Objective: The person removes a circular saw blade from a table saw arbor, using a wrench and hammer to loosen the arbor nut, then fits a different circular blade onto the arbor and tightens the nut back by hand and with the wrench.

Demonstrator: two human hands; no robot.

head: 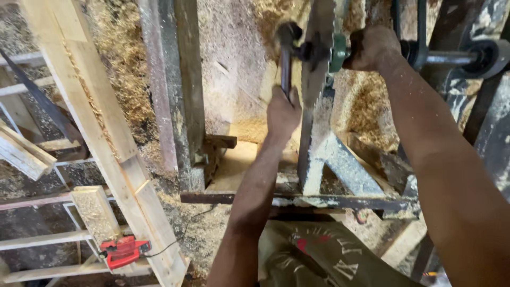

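Observation:
My left hand is closed around the lower end of a dark metal wrench, whose head sits at the left end of a shaft. A toothed bandsaw blade hangs vertically just right of the wrench. My right hand grips a part on the horizontal metal shaft, beside a green fitting at the blade. The shaft runs right to a round dark wheel.
Sawdust covers the machine's steel frame and the floor. A long pale wooden plank leans at the left, with a red clamp-like tool near its base. White metal bars and wood offcuts lie at the lower left.

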